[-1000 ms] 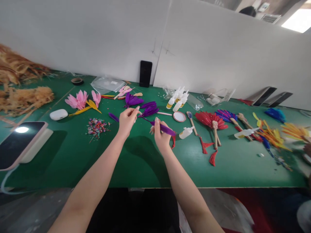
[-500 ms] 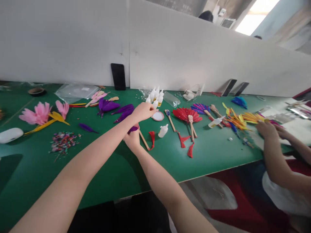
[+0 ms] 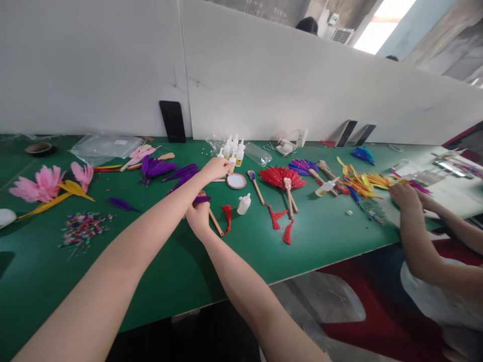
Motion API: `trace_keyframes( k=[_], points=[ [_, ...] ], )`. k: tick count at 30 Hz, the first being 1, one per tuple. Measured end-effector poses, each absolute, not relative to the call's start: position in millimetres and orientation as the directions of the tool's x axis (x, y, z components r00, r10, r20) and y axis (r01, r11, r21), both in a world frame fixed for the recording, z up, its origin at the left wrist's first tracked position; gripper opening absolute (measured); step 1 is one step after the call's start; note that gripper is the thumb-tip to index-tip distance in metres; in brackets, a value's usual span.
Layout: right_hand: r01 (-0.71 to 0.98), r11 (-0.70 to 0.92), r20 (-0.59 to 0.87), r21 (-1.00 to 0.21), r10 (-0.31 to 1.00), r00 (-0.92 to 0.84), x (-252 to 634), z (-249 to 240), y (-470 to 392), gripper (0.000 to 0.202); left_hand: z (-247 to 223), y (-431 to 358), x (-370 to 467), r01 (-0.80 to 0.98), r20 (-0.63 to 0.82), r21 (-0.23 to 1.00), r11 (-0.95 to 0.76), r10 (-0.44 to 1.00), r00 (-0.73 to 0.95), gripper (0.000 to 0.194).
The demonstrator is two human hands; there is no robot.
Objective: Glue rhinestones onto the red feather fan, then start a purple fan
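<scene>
My left hand (image 3: pixel 217 170), fingers pinched together, hovers between the small white glue bottles (image 3: pixel 234 150) and a round white dish (image 3: pixel 236 181) with a reddish rim. Whatever is in its fingertips is too small to make out. Below the left forearm, my right hand (image 3: pixel 198 217) is closed on a purple feather (image 3: pixel 201 199), and its fingers are partly hidden. A wooden handle (image 3: pixel 216 222) with a red tassel (image 3: pixel 227 219) reaches out beside that hand; whether it is gripped too, I cannot tell. To the right, a single glue bottle (image 3: pixel 244 204) stands upright.
Purple feathers (image 3: pixel 155 169) lie behind my left arm, and pink feathers (image 3: pixel 45 184) farther left, near a pile of colourful scraps (image 3: pixel 83 229). A red feather fan (image 3: pixel 283 177) lies to the right. A co-worker's hands (image 3: pixel 407 197) work near yellow feathers. A phone (image 3: pixel 172 121) leans on the partition.
The view has swung slightly right, so the table's things appear farther left. My left hand has risen a little from the dish, and the right hand keeps its hold on the purple feather.
</scene>
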State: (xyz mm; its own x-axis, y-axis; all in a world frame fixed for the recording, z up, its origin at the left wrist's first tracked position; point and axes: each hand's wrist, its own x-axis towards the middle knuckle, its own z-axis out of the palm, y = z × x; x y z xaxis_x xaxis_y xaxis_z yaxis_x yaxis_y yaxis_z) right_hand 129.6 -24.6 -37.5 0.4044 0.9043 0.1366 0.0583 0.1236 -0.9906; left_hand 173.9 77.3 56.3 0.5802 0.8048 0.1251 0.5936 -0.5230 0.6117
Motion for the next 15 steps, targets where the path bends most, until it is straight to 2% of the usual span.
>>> trace_keyframes(
  k=[4, 6, 7, 10, 15],
  points=[
    [-0.035, 0.165, 0.127, -0.986, 0.865, 0.485, 136.1, -19.4, -31.6, 0.044, 74.3, 57.1, 105.1, 0.608, 0.303, 0.623, -0.493, 0.868, 0.393, 0.04],
    [-0.065, 0.208, 0.142, -0.976, 0.832, 0.537, 137.9, -12.8, -33.9, 0.045, 69.2, 42.6, 64.4, 0.614, 0.441, 0.63, -0.475, 0.87, 0.221, 0.04],
    [-0.071, 0.225, 0.151, -0.972, 0.825, 0.545, 137.6, -10.8, -35.1, 0.045, 63.4, 34.2, 46.1, 0.616, 0.446, 0.657, -0.435, 0.883, 0.147, 0.04],
    [-0.064, 0.258, 0.192, -0.964, 0.842, 0.505, 131.6, -9.7, -38.9, 0.044, 40.4, 8.5, 9.2, 0.491, 0.266, 0.829, -0.268, 0.961, 0.075, 0.041],
    [0.08, 0.338, 0.343, -0.938, 0.866, 0.364, 117.4, -13.7, -49.1, 0.04, 17.0, -20.9, 2.4, 0.354, 0.182, 0.911, -0.212, 0.976, 0.117, 0.042]
  ],
)
